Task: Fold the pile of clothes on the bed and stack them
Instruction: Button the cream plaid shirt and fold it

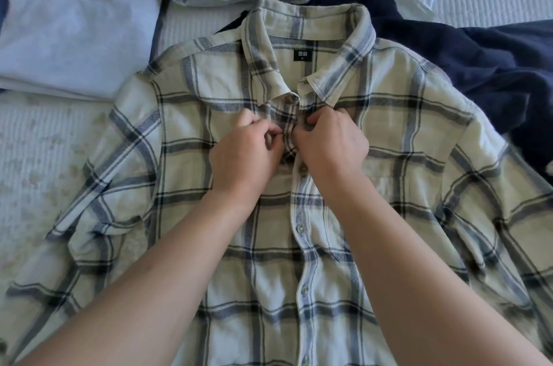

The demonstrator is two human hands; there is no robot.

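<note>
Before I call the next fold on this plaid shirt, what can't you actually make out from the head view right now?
- Head view: the button being worked is hidden under the left hand and right hand pinching the plaid shirt front.
- The shirt hem and both cuffs run off the bottom and side edges.
- The dark blue garment lies partly under the shirt; its type is unclear.
- Neck label: size print too small.

The bottom of the cream and blue checked button-up shirt (pixel 389 132) runs off the lower edge. The left hand (pixel 248 156) and right hand (pixel 332 144) cover the shirt's front strip there, so the button under their fingers is hidden. The dark blue soft cloth (pixel 478 60) goes partly under the shirt. The tiny black neck label (pixel 302 55) is too small to read.
</note>
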